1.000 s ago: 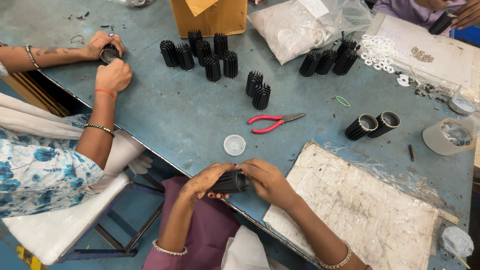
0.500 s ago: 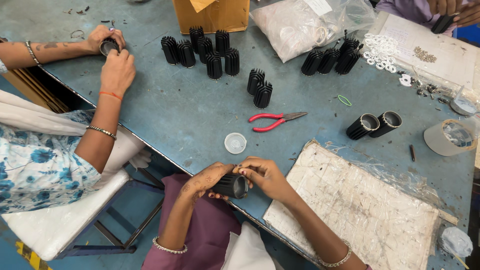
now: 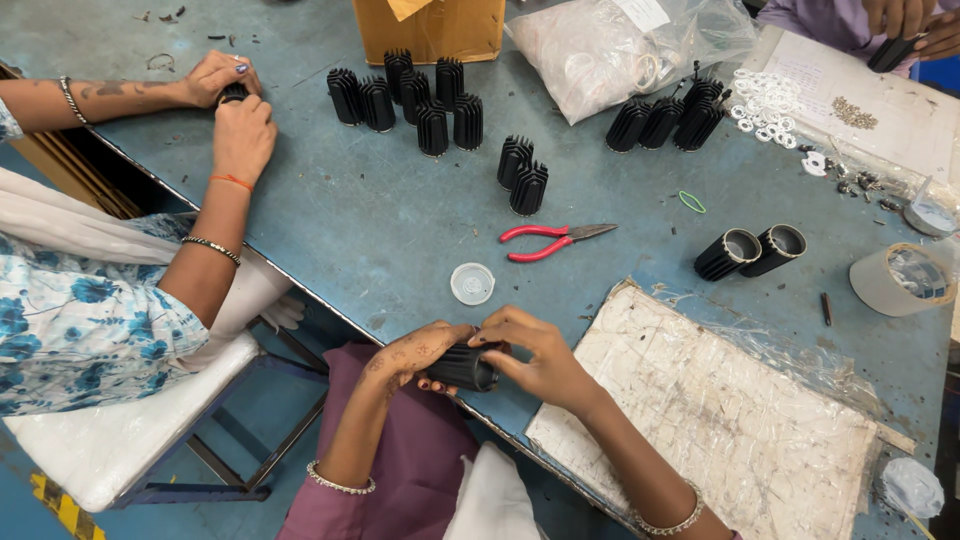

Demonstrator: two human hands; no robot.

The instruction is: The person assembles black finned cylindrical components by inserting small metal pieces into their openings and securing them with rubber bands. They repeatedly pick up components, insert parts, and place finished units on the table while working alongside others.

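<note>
A black finned cylinder lies sideways between both my hands at the near edge of the blue-grey table. My left hand wraps its left end. My right hand grips its right end, fingers curled over the top. A small white round cap sits just beyond my hands. Red-handled pliers lie farther out, shut.
Several upright black finned cylinders stand mid-table, two more closer, and two tubes lie at right. A worn white board lies right of my hands. A co-worker's hands work on a black part at left. Cardboard box, plastic bag, tape roll.
My hands have shifted slightly on the black cylinder, the right fingers moving over its end. The co-worker's hands at left stay closed around their part.
</note>
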